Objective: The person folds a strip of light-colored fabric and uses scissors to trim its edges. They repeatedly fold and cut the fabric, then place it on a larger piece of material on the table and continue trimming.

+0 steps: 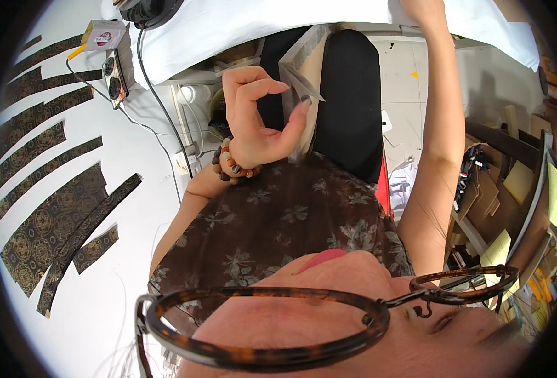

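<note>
My left hand, with a beaded bracelet at its wrist, is raised over my lap. Its thumb and curled fingers close on a folded, translucent greyish plastic film. A pointed corner of the film sticks out past the fingertips. The film hangs over a pale strip between my dark-trousered legs. My right arm reaches far forward, and my right hand is at the white-covered table. The top edge of the picture cuts off its fingers, so what they do is hidden.
Dark gold-patterned strips hang or lie on the white surface at left. A small box, a power strip and cables are nearby. A black round object stands on the table. Cardboard pieces crowd the right.
</note>
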Available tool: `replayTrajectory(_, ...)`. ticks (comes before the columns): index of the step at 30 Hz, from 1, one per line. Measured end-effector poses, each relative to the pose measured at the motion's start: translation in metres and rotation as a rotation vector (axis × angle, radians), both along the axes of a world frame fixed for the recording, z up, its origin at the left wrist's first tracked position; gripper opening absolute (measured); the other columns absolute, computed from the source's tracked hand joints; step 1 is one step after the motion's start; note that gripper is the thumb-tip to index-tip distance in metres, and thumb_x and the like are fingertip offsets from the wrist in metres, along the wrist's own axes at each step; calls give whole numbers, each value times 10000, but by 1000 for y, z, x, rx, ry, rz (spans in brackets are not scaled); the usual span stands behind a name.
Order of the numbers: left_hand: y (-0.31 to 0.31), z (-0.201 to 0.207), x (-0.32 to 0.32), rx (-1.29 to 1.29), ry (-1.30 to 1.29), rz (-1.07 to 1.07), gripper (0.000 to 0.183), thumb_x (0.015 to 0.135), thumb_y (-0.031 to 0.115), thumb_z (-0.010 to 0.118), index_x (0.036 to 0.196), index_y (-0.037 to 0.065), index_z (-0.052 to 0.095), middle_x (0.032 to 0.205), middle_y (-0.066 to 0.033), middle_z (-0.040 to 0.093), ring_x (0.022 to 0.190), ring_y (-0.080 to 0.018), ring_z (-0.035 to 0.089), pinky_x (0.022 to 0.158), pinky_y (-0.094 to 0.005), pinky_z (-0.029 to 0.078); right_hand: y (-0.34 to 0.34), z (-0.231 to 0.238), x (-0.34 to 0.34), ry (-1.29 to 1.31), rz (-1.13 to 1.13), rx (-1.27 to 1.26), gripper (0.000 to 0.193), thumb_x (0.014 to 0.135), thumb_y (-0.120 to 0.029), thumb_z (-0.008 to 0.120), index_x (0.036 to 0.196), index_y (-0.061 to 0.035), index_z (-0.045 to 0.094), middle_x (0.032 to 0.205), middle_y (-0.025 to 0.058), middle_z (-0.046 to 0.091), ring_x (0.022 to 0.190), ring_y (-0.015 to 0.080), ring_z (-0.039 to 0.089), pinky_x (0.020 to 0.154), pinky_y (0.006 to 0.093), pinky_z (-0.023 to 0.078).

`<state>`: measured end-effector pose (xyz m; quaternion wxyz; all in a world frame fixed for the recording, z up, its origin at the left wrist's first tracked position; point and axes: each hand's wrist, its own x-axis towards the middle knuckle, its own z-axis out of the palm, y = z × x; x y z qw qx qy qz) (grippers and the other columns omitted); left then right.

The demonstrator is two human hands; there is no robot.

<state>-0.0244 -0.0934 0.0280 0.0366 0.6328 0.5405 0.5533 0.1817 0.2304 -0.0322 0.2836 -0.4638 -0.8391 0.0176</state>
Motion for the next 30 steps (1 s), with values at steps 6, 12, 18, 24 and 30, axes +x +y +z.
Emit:
replayTrajectory(6, -6, 3, -1, -1, 7, 17, 243, 681, -82, 703, 901, -1, 638, 910, -134, 623, 774, -241, 586, 663, -314, 471, 25, 5, -3, -174, -22, -85, 314, 820, -193, 712, 1020, 45, 669, 997, 288, 650, 970, 467, 623, 902, 506, 514)
replayTrajectory(12, -12, -5, -2, -58, -107, 13, 191, 730, -90, 696, 891, -9, 633, 897, -125, 636, 777, -227, 595, 698, -307, 481, -3, 42, 11, 20, -58, -402, 358, 827, -228, 732, 1030, 63, 675, 944, 290, 684, 904, 442, 669, 820, 470, 540)
replayTrajectory(18, -14, -8, 4, -67, -294, -65, 373, 760, -47, 723, 1102, 1, 584, 1075, -130, 546, 871, -208, 557, 776, -281, 463, -168, 25, 75, 816, 249, -657, 363, 885, -59, 791, 1199, -10, 615, 980, -7, 658, 907, 97, 630, 843, 269, 525)
replayTrajectory(24, 4, 10, 6, -54, 147, 3, 346, 736, -5, 736, 1074, 43, 681, 1138, -113, 464, 894, -193, 530, 767, -299, 474, -308, 29, 103, 1287, 196, -1250, 603, 751, -356, 890, 1127, 63, 672, 816, 32, 654, 722, 94, 586, 645, 232, 438)
replayTrajectory(30, 1, 1, 10, -70, -9, -1, 271, 738, -112, 657, 973, 15, 703, 1150, -130, 489, 945, -205, 558, 826, -318, 483, -336, -21, 101, 1449, 331, -1755, 655, 728, -396, 900, 1095, 102, 686, 760, 80, 664, 585, 71, 547, 492, 183, 372)
